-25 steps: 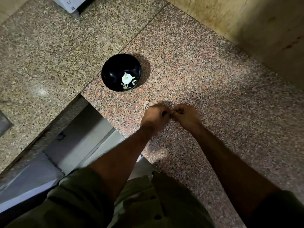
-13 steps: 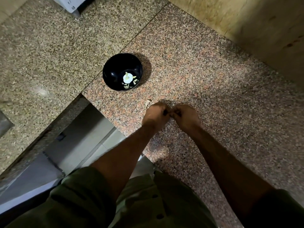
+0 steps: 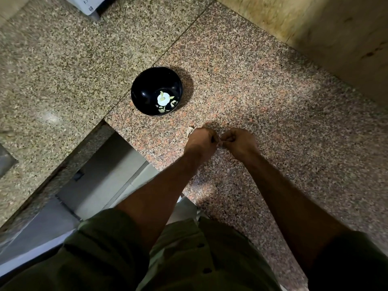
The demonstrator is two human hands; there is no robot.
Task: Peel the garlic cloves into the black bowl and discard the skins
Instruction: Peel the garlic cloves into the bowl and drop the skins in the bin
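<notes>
Hands are meeting fingertip to fingertip over the granite counter (image 3: 262,85), left hand (image 3: 202,140) and right hand (image 3: 239,141) both curling around a barely visible garlic clove (image 3: 219,143), while the black bowl (image 3: 147,85) is waiting ahead and leftward, nearer the left hand.

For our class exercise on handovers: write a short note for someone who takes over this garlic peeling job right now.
Left hand: fingers curled, meeting the right hand over the granite counter.
Right hand: fingers curled too. They seem to pinch one small thing between them, probably a garlic clove; it is hidden.
Black bowl: on the counter beyond the left hand, apart from both hands, holding pale peeled pieces.
A pale scrap, likely skin, lies by the left hand.
Done: some garlic is in the bowl.
Left: finish this clove, drop it in, discard the skins.
</notes>
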